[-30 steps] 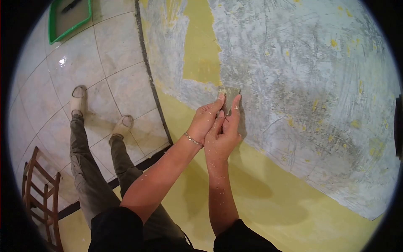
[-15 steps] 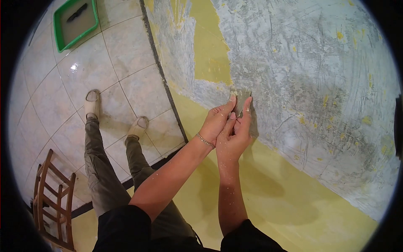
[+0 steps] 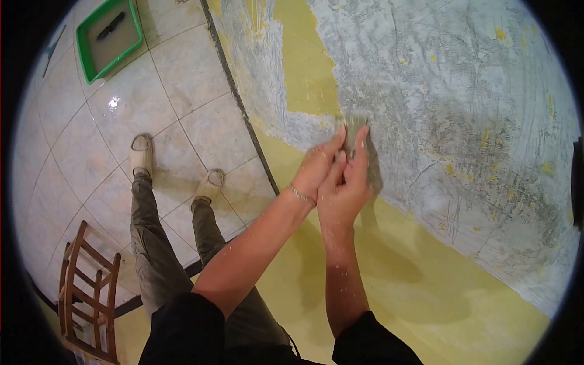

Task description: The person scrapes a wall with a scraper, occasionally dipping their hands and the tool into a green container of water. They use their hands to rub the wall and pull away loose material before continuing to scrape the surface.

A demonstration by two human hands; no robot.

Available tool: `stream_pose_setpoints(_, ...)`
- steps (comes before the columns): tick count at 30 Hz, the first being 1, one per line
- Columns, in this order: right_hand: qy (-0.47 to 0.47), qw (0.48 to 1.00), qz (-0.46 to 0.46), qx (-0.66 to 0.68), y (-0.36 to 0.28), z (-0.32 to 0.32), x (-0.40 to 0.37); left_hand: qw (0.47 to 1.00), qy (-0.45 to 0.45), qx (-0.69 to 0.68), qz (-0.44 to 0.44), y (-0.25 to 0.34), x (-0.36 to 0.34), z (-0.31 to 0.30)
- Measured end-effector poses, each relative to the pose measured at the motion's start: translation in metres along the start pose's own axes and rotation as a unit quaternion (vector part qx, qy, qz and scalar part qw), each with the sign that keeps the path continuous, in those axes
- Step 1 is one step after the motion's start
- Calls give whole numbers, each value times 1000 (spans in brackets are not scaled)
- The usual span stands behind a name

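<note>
A flat scraper blade is held between both hands, its far edge against the wall, where grey-white scraped patches border yellow paint. My left hand, with a chain bracelet at the wrist, grips the blade's left side with the thumb along it. My right hand grips the right side, close against the left, a finger extended up the blade. The lower part of the tool is hidden by the fingers. Pale flecks dot both forearms.
A green tray of cloudy water with a dark object in it stands on the tiled floor. A wooden chair is at the lower left. Two light shoes are on the tiles beside the wall's dark base strip.
Both hands and the blade have shifted slightly up relative to the wall's yellow patch. The camera view has shifted a little, so the tray, shoes and chair appear slightly lower and further right.
</note>
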State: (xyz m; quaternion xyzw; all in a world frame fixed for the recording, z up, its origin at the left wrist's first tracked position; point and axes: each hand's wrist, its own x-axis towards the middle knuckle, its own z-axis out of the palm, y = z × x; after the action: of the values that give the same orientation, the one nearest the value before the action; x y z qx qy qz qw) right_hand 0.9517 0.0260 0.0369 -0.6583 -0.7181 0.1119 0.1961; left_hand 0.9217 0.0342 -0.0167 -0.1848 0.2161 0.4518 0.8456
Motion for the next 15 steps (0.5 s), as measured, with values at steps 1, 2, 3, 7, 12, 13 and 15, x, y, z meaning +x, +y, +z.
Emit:
stream_pose_setpoints(1, 11, 999, -30, 34, 5, 3, 2, 1000, -8, -16, -11, -2, 0, 1)
stream_pose_setpoints(2, 22, 996, -59, 68, 10, 6, 3, 1000, 14, 18, -14, -5, -1, 1)
stream_pose_setpoints(3, 29, 991, -85, 101, 15, 7, 1, 1000, 16, 21, -15, 2, -2, 2)
stream_pose_setpoints(7, 41, 993, -79, 84, 18, -3, -7, 1000, -15, -1, 0, 4, 2, -2)
stream_pose_setpoints(12, 17, 1000, -3, 22, 6, -7, -11, 1000, -2, 9, -15, 6, 12, -5)
stream_pose_setpoints(13, 5, 1000, 3, 28, 0, -5, -6, 1000, -2, -3, -22, 3, 17, -8)
stream_pose_setpoints(15, -31, 989, 121, -82, -21, -1, 7, 1000, 12, 23, 10, -2, 13, -9)
